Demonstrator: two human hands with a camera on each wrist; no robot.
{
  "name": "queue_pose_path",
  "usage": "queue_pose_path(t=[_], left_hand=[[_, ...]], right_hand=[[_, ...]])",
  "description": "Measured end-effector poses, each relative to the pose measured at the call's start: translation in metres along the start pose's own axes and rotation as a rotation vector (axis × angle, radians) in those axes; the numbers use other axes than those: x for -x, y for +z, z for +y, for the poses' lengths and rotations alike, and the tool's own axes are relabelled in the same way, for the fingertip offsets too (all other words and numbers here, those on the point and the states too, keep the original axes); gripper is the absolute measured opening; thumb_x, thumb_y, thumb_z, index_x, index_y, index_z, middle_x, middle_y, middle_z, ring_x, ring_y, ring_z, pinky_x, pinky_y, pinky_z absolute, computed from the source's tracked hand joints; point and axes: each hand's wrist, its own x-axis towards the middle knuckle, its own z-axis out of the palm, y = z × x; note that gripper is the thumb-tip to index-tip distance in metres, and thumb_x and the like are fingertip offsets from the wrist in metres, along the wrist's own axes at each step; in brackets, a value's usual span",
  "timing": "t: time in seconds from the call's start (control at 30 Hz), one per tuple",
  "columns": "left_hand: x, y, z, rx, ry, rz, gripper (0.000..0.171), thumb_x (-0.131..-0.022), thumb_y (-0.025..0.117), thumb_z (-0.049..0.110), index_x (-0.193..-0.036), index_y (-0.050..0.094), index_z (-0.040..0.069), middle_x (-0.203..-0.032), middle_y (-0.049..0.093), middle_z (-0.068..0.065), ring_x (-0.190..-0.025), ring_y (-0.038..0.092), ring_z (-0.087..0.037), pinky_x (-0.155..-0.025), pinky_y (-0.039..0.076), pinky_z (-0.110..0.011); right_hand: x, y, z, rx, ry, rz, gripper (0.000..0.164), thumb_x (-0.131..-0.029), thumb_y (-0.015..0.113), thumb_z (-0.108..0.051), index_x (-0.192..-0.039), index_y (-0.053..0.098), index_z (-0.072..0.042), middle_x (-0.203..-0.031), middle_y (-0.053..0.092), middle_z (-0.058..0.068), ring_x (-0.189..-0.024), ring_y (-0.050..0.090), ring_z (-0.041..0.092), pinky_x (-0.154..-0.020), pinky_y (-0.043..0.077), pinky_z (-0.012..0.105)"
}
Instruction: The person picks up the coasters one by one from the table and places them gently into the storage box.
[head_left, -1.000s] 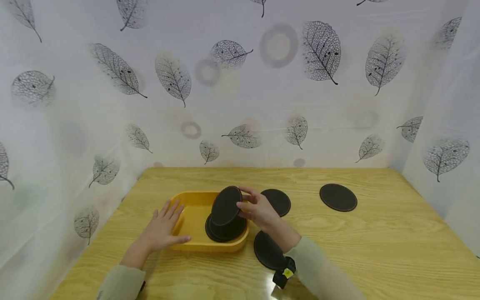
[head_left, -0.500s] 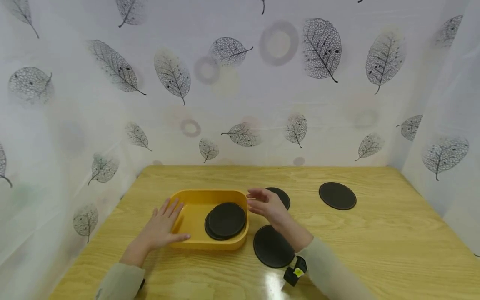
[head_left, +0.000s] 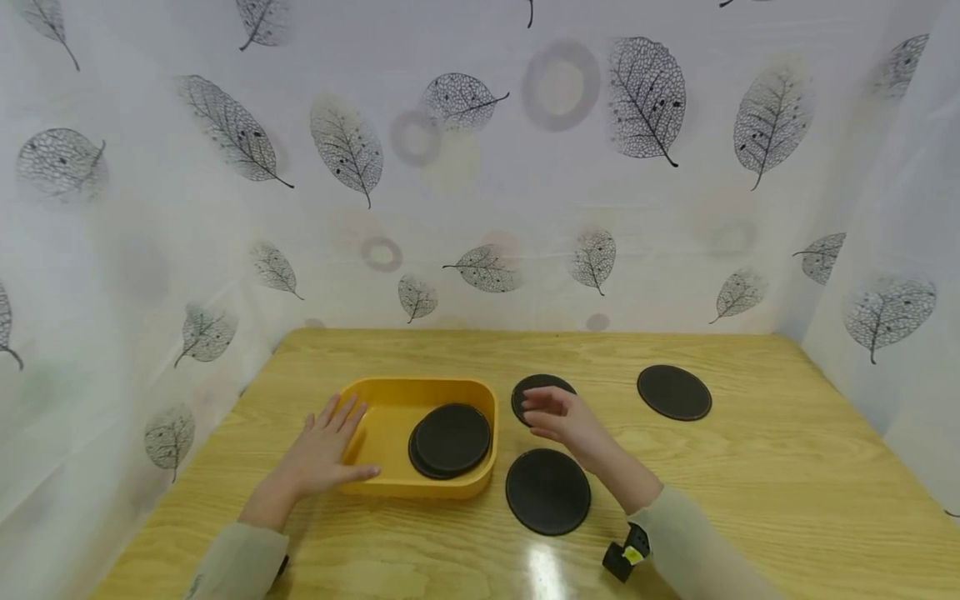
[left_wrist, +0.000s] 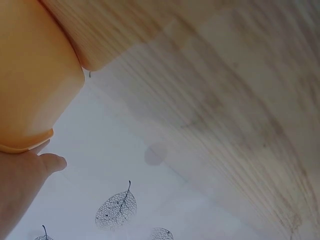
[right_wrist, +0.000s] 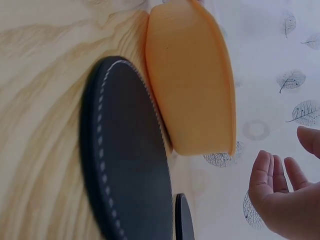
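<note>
A yellow-orange plastic bin point(head_left: 420, 490) stands left of centre on the table. Two black round coasters overlap in its right end, the upper one point(head_left: 453, 437) covering most of the lower one point(head_left: 417, 460). My left hand point(head_left: 317, 460) rests on the bin's left rim, fingers spread straight inside and thumb along the near edge. Right of the bin, my right hand point(head_left: 567, 423) hovers holding nothing, its fingers loosely bent. It partly covers a coaster point(head_left: 545, 382) lying behind it. Nearer lies another coaster point(head_left: 548, 492); pale stitching runs round its edge point(right_wrist: 102, 150) in the right wrist view.
One more black coaster point(head_left: 674, 392) lies farther right on the wooden table point(head_left: 772, 483). A white curtain point(head_left: 495, 192) printed with leaves hangs behind the table and along both sides. A small black camera point(head_left: 626, 554) sits at the right wrist.
My right hand has let go of a coaster, which now lies flat on the other in the bin. That hand has drawn back rightward over the table. My left hand has stayed put.
</note>
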Motion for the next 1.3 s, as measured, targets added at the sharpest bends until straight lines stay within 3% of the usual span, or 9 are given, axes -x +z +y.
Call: queue_pose_path(t=[0.27, 0.73, 0.93, 1.3], left_hand=[[0.0, -0.001, 0.001, -0.008, 0.007, -0.003, 0.094, -0.076, 0.055, 0.059, -0.139, 0.02, -0.002, -0.143, 0.013, -0.022, -0.129, 0.005, -0.043, -0.093, 0.01, -0.065], [-0.001, 0.001, -0.001, -0.01, 0.006, 0.001, 0.094, -0.076, 0.054, 0.06, -0.139, 0.02, -0.001, -0.144, 0.012, -0.021, -0.13, 0.002, -0.04, -0.093, 0.011, -0.064], [-0.001, 0.0, 0.0, -0.009, 0.008, 0.002, 0.094, -0.075, 0.055, 0.059, -0.139, 0.021, -0.002, -0.144, 0.013, -0.021, -0.13, 0.001, -0.039, -0.093, 0.011, -0.064], [0.0, 0.0, 0.0, 0.003, 0.008, 0.001, 0.094, -0.076, 0.055, 0.058, -0.139, 0.02, -0.002, -0.143, 0.013, -0.022, -0.129, 0.003, -0.041, -0.093, 0.011, -0.064]], right_hand=[[0.01, -0.013, 0.003, 0.065, -0.003, -0.002, 0.052, -0.086, 0.058, -0.014, -0.126, 0.037, 0.01, -0.12, 0.039, 0.03, -0.11, 0.041, 0.042, -0.087, 0.041, 0.04], [0.016, -0.023, 0.009, 0.245, -0.002, -0.032, 0.047, -0.084, 0.06, -0.013, -0.121, 0.044, 0.01, -0.114, 0.048, 0.027, -0.093, 0.053, 0.022, -0.081, 0.044, 0.042], [0.016, -0.025, 0.014, 0.371, 0.002, -0.049, 0.044, -0.084, 0.061, -0.015, -0.12, 0.047, 0.005, -0.113, 0.05, 0.023, -0.097, 0.051, 0.027, -0.077, 0.046, 0.035], [0.012, -0.028, 0.021, 0.63, -0.054, -0.191, 0.047, -0.082, 0.064, -0.018, -0.121, 0.048, 0.003, -0.118, 0.047, 0.022, -0.107, 0.045, 0.038, -0.084, 0.042, 0.046]])
